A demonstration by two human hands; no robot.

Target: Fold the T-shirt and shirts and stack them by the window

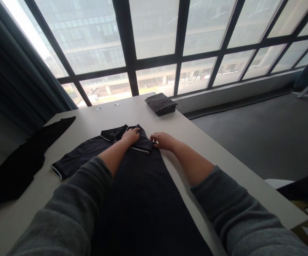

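A dark polo shirt [143, 185] lies spread on the white table, its collar toward the window. The right sleeve is folded inward across the chest, with its white-trimmed cuff showing, while the left sleeve stretches out flat. My left hand [131, 136] rests on the shirt beside the collar, over the folded sleeve, fingers laid out flat. At the shirt's right edge, my right hand [162, 140] pinches the dark fabric near the armpit between thumb and fingers.
A folded striped garment [161, 104] sits at the table's far edge. Another black garment [23, 160] lies along the left side. The white table [212, 153] ends at the right above a grey floor [249, 142]. Windows and a dark curtain [17, 60] stand beyond.
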